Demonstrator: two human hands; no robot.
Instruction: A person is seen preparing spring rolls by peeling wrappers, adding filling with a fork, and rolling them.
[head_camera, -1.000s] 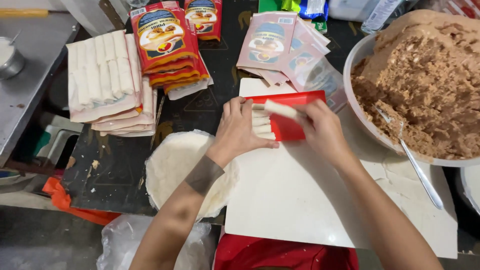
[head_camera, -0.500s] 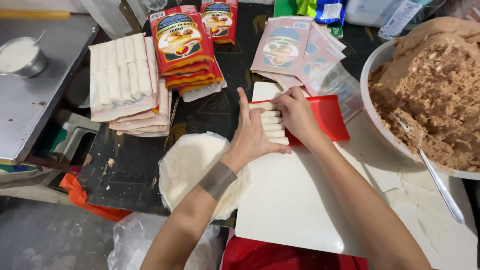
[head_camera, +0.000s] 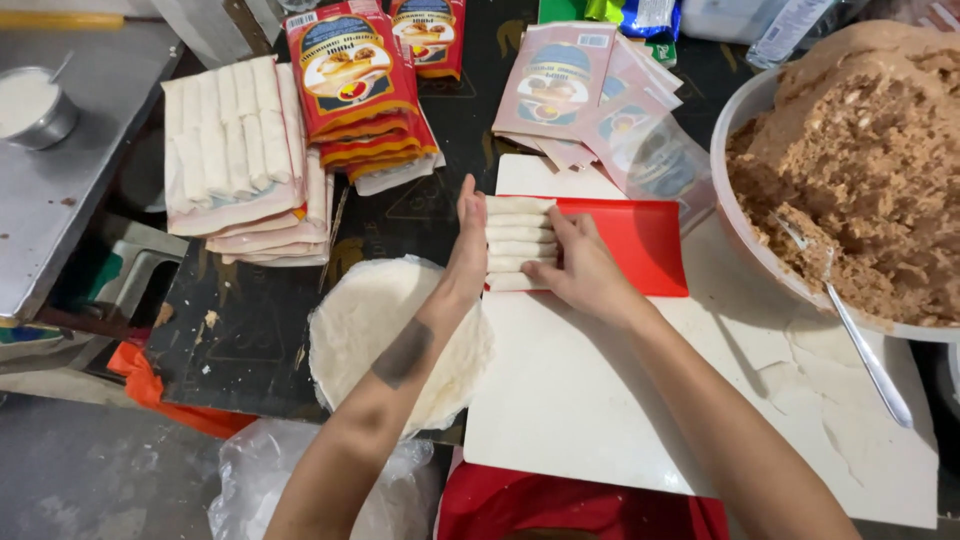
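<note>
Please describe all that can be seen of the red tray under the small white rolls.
The red tray is a flat, thin rectangular piece, smooth like plastic, with a slightly raised far edge. It lies flat on the white board, near its far end. A row of pale rolls covers its left part. The left hand presses the rolls' left ends edge-on; the right hand rests on them and the tray. Its right part is bare.

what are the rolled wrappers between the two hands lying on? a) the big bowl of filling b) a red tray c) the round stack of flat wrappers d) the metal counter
b: the small row of rolls lies on the red tray, with the left hand squaring one end and the right hand pressing the other.
</note>
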